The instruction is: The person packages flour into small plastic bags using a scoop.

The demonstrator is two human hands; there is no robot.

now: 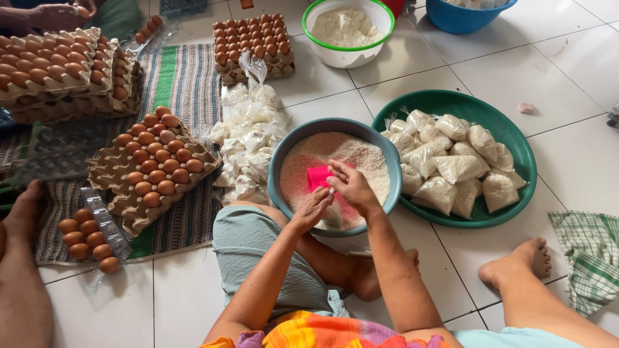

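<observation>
A green tray [516, 138] of filled white bags [451, 169] lies on the tiled floor just right of the fingers. Under them sits a grey basin [284, 154] of rice [348, 154]. The right hand [351, 187] curls its fingers around a pink cup [318, 177]; the left hand [312, 209] pinches a small clear bag [333, 214] below it.

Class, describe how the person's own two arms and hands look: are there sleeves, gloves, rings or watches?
Both arms are bare up to the frame's bottom edge, with no sleeves showing. The left hand and right hand are ungloved. No ring, watch or bracelet is visible on either hand or wrist.
</observation>
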